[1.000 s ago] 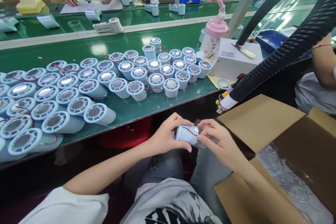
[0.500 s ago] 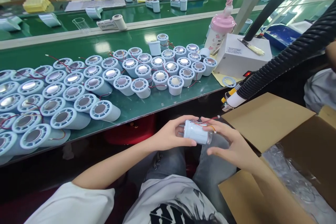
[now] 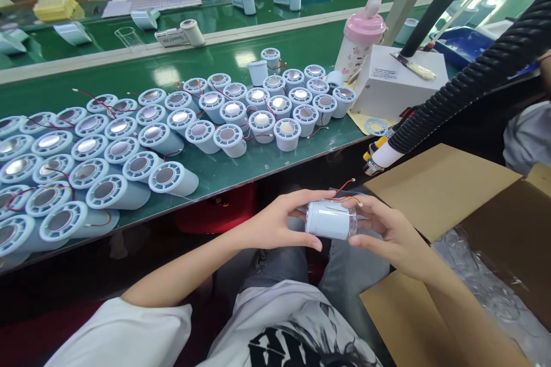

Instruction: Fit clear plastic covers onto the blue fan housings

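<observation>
Between my two hands, over my lap, lies a light-blue cylindrical fan housing (image 3: 328,221) on its side. My left hand (image 3: 287,222) is closed around its left end, thumb below and fingers above. A clear plastic sleeve (image 3: 353,220) sits around the housing's right end. My right hand (image 3: 387,228) grips that sleeve between thumb and fingers. Thin red and yellow wires (image 3: 344,199) with small white plugs stick out along the top. How far the sleeve covers the housing is hard to tell.
Many similar blue housings (image 3: 172,176) stand on the green bench at left and centre. A white box (image 3: 398,83), a pink-lidded bottle (image 3: 361,40) and a black corrugated hose (image 3: 456,80) are at right. An open carton (image 3: 443,183) holds clear plastic parts. Another person works across the bench.
The housing has shifted slightly right and is turned more level. My right thumb has come in from apart to touch the clear sleeve, and more of the sleeve shows.
</observation>
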### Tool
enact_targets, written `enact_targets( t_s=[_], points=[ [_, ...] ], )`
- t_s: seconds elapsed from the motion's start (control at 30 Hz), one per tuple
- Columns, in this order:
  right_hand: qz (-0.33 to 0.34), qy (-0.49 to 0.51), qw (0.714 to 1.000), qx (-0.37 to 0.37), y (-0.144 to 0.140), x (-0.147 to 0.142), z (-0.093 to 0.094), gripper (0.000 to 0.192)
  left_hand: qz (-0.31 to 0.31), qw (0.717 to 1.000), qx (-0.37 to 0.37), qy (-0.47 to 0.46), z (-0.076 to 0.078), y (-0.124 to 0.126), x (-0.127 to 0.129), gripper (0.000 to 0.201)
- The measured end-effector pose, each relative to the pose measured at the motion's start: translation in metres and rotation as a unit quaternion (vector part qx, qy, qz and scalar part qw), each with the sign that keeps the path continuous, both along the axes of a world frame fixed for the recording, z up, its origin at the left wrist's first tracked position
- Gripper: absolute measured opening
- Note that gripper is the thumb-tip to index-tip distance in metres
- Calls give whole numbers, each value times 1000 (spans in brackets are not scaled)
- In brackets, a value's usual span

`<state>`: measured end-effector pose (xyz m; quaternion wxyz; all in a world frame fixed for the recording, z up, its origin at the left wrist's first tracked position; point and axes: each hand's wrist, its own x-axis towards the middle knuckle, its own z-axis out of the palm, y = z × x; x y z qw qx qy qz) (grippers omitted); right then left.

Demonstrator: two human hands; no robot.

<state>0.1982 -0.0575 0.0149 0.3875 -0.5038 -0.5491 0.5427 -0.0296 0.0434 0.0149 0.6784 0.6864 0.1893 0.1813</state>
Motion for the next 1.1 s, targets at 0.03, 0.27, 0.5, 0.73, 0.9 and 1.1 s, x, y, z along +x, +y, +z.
enact_targets(
  t_s=[0.03, 0.27, 0.5, 0.73, 0.9, 1.1],
  points=[
    [3, 7, 1000, -4, 0, 0, 0, 37, -1, 1000, 5, 1, 0, 0, 0, 75],
    [0, 83, 995, -49, 1, -4, 0, 34, -8, 1000, 29, 8, 1, -2, -3, 76],
    [-17, 161, 980, -118, 4, -8, -6, 31, -19, 998, 59, -4, -2, 0, -3, 75],
    [-61, 213, 955, -197, 4, -15, -10, 38, -18, 996, 86, -14, -1, 1, -4, 76],
    [-66, 246, 933, -254, 7, -20, -9, 50, -22, 995, 96, -25, -3, 2, -5, 77],
    [-37, 292, 898, -328, 10, -25, -12, 57, -26, 991, 126, -42, -5, 4, -5, 80]
  ],
)
